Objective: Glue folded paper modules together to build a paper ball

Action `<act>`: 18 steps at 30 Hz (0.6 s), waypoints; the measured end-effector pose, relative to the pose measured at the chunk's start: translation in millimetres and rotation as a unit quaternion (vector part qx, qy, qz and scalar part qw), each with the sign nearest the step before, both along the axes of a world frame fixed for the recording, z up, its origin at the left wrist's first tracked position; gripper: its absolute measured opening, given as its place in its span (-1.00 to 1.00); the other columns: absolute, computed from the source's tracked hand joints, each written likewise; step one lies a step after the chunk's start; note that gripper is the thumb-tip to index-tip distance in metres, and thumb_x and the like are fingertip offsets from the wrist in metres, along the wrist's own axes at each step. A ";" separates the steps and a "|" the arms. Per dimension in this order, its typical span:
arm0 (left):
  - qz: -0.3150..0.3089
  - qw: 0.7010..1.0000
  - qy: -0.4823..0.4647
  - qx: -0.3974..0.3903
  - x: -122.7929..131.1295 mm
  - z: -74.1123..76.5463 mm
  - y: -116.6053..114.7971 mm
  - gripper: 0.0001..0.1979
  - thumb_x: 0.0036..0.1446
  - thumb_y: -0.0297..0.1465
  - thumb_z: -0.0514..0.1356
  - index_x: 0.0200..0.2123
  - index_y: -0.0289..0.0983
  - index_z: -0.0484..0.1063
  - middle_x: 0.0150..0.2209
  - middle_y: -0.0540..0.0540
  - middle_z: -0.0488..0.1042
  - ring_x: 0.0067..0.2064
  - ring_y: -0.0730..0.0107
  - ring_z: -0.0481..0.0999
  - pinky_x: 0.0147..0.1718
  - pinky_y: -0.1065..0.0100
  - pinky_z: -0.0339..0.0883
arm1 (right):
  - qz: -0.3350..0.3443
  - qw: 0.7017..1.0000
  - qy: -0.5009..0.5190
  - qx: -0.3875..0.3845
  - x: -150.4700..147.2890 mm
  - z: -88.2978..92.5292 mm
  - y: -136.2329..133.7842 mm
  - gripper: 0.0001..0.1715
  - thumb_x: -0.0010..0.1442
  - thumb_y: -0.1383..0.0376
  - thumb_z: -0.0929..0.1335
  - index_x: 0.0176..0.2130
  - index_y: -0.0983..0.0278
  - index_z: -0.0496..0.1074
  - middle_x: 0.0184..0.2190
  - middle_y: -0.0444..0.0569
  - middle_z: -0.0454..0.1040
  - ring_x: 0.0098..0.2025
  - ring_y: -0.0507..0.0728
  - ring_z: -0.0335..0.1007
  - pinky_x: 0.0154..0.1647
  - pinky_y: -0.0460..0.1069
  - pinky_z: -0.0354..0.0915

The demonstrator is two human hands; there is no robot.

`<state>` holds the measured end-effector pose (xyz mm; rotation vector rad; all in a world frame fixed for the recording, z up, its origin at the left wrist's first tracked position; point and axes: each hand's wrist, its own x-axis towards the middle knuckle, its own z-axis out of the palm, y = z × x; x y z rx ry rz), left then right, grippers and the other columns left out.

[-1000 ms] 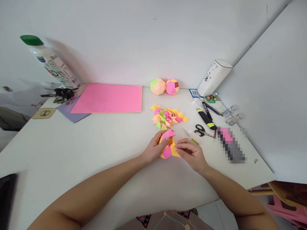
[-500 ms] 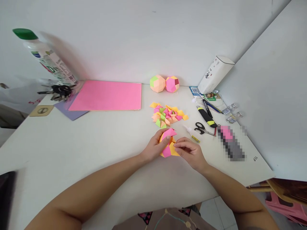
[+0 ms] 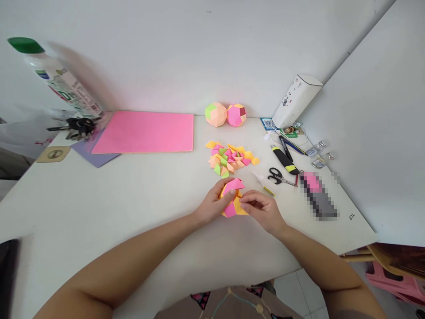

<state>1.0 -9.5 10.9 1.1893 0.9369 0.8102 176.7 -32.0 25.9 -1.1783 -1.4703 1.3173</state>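
My left hand (image 3: 214,200) is wrapped round a partly formed paper ball (image 3: 229,210) of pink and orange folded pieces, its thumb pressed on the near side. On the ball's right side, my right hand (image 3: 262,209) pinches an orange paper flap between thumb and fingers. An opening shows in the ball between the two hands. Just beyond it lies a pile of folded paper pieces (image 3: 232,158) in pink, orange, peach and green. Two finished paper balls, a peach and green one (image 3: 216,115) and a pink one (image 3: 236,116), rest against the wall.
Right of the hands lie a glue bottle (image 3: 264,182), scissors (image 3: 280,176), a black and yellow cutter (image 3: 284,159) and small glass bottles (image 3: 319,162). A white box (image 3: 296,102) stands behind. At left are pink sheets (image 3: 144,133), keys (image 3: 79,127) and a tall bottle (image 3: 66,84).
The view has shifted slightly, so the table things appear a little further left. Both hands keep nearly the same grip on the paper ball.
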 end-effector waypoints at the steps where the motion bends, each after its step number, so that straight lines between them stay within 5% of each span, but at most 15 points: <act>1: -0.010 1.000 -0.003 0.003 -0.6 -0.8 0.3 -0.47 0.13 -0.08 0.05 0.11 -0.20 0.16 -0.11 -0.13 0.38 -0.17 0.29 0.40 -0.23 0.30 0.33 | 0.000 1.000 0.001 -0.004 0.0 0.5 0.2 -0.95 0.05 0.27 0.41 -0.40 0.21 0.51 -0.35 -0.06 0.42 -0.31 0.07 0.35 -0.31 -0.02 0.30; 12: -0.024 0.999 0.003 0.023 -1.9 -3.5 1.6 -0.42 0.08 -0.11 0.14 0.12 -0.19 0.13 0.02 -0.17 0.32 0.00 0.17 0.36 -0.10 0.20 0.32 | -0.007 1.000 0.013 -0.020 -1.7 0.9 0.3 -0.92 0.02 0.25 0.42 -0.41 0.22 0.50 -0.37 -0.07 0.42 -0.35 0.06 0.34 -0.36 -0.02 0.30; 18: -0.132 0.990 -0.050 -0.026 -14.7 -1.5 7.3 -0.25 0.03 -0.24 0.23 0.23 -0.05 -0.06 0.22 -0.14 0.08 0.09 0.16 0.30 -0.01 0.17 0.27 | -0.012 0.999 0.024 -0.023 -1.2 1.0 1.3 -0.89 0.01 0.23 0.43 -0.41 0.22 0.49 -0.39 -0.08 0.42 -0.33 0.07 0.35 -0.32 -0.01 0.32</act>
